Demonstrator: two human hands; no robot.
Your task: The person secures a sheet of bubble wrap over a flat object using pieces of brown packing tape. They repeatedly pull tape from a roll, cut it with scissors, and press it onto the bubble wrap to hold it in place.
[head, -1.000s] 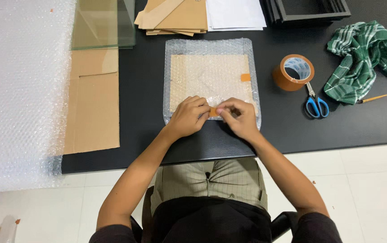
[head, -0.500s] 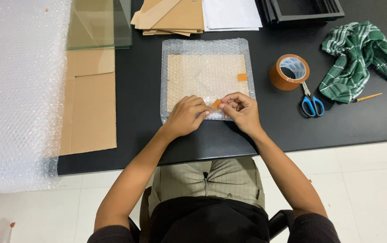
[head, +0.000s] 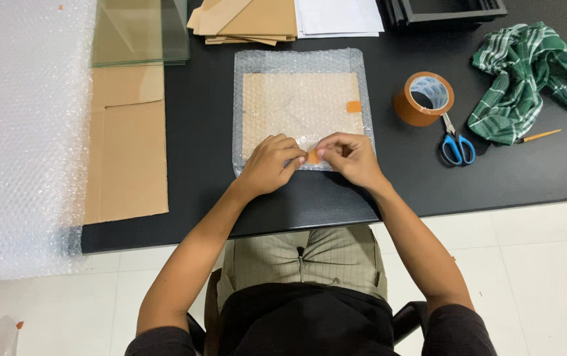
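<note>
A flat parcel wrapped in bubble wrap [head: 300,99] lies on the black table [head: 527,171] in front of me. One small piece of brown tape [head: 353,106] sticks on its right side. Both hands rest on the parcel's near edge. My left hand [head: 269,163] and my right hand [head: 351,157] pinch and press a second small piece of brown tape [head: 312,156] between their fingertips there.
A roll of brown tape [head: 424,98], blue-handled scissors [head: 455,145], a green checked cloth [head: 527,79] and a thin brush [head: 537,136] lie to the right. Left: cardboard sheet [head: 125,151], glass pane [head: 140,31], a wide bubble wrap sheet [head: 16,132]. Cardboard pieces [head: 247,18], white papers and a black frame sit behind.
The hands have stayed at the parcel's near edge; the fingers shifted slightly on the small piece of tape. Nothing else moved.
</note>
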